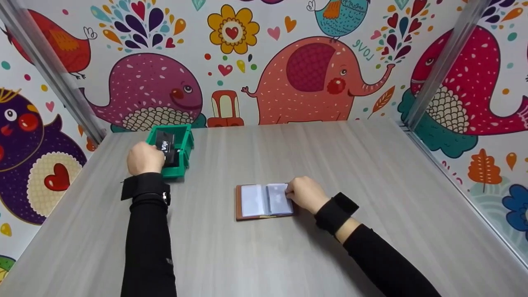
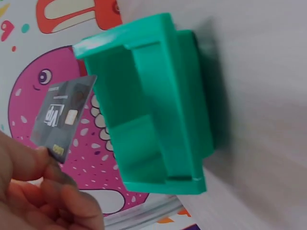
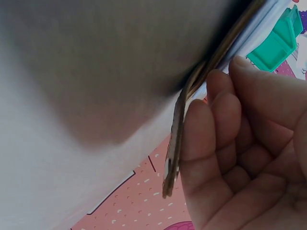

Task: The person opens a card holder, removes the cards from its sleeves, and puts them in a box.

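Note:
My left hand [image 1: 145,159] pinches a dark bank-type card [image 2: 64,115] printed "Vip" between thumb and fingers. In the head view the card overlaps the green bin [image 1: 188,154]; the left wrist view shows it beside the bin's rim [image 2: 184,105]. A small brown card holder [image 1: 239,204] lies spread on the table, its clear plastic sleeves [image 1: 251,201] facing up. My right hand [image 1: 307,193] is at the holder's right side, thumb and index finger pinching the edge of the right-hand sleeves [image 1: 280,200]. The holder's cover edge [image 3: 175,139] passes beside its other fingers.
The pale wood-grain table [image 1: 222,255] meets a wall [image 1: 231,82] with cartoon animals at the back. Metal posts [image 1: 445,62] stand at the corners. Black bands [image 1: 336,212] are strapped round both wrists.

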A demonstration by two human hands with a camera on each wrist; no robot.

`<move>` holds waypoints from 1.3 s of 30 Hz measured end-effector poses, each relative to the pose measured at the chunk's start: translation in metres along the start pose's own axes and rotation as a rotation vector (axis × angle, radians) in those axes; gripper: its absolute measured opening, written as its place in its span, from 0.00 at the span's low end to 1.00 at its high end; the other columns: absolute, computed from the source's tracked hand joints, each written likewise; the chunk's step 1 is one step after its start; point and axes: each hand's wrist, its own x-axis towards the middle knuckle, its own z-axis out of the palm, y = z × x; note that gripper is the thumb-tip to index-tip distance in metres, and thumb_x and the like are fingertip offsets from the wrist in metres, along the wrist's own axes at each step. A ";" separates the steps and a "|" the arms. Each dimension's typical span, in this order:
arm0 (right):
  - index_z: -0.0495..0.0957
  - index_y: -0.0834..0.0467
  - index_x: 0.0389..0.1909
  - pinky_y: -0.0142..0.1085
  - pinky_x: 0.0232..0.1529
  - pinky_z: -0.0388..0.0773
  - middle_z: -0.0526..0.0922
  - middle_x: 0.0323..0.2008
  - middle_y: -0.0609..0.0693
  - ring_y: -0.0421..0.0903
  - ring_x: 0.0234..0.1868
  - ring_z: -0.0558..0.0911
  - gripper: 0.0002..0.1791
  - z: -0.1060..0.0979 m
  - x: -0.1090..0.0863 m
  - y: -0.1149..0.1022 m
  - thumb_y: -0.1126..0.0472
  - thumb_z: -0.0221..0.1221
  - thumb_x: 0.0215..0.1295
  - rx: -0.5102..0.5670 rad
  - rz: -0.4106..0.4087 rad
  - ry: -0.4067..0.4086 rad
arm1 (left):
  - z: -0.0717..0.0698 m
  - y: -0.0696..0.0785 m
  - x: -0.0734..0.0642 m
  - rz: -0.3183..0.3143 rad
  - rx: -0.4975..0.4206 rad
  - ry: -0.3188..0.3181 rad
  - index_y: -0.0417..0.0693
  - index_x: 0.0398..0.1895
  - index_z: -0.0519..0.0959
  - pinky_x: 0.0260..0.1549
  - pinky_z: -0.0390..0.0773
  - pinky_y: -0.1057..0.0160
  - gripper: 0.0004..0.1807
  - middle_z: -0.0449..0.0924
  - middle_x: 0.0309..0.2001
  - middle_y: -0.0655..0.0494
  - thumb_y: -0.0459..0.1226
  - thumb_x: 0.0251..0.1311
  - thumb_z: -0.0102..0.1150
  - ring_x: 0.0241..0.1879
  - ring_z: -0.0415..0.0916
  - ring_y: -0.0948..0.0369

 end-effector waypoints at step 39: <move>0.89 0.62 0.31 0.44 0.39 0.81 0.87 0.32 0.54 0.51 0.35 0.85 0.03 -0.001 0.000 -0.002 0.71 0.69 0.54 0.007 0.017 -0.020 | 0.015 -0.003 0.000 -0.004 0.004 0.077 0.37 0.56 0.79 0.48 0.76 0.42 0.17 0.79 0.55 0.38 0.35 0.72 0.47 0.51 0.75 0.40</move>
